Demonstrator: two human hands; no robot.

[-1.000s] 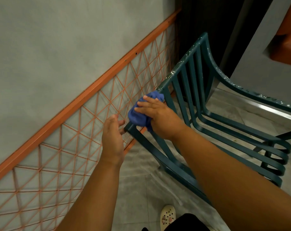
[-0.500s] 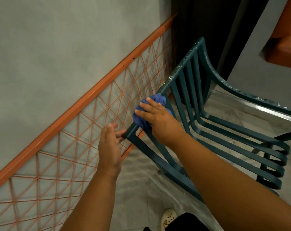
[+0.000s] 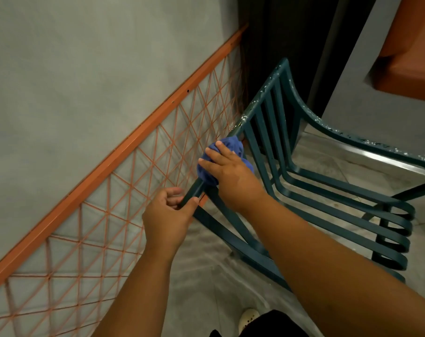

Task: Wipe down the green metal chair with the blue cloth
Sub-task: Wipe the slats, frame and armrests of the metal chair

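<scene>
The green metal chair (image 3: 328, 188) stands tilted toward me, its slatted back and seat filling the centre and right. White flecks of chipped paint dot its top rail and armrest. My right hand (image 3: 230, 173) presses the bunched blue cloth (image 3: 230, 147) against the top rail of the backrest, fingers wrapped over the cloth. My left hand (image 3: 167, 215) grips the near corner of that same rail, thumb and fingers curled round the bar just below the cloth.
An orange railing with a diamond wire mesh (image 3: 133, 186) runs along the grey wall (image 3: 85, 69) on the left, close behind the chair back. Grey floor tiles (image 3: 206, 288) lie below. My pale shoe (image 3: 248, 317) shows at the bottom. An orange block (image 3: 411, 52) sits upper right.
My left hand has closed round the rail's near corner, where before it was open beside it. My right hand slid the cloth a little up along the rail.
</scene>
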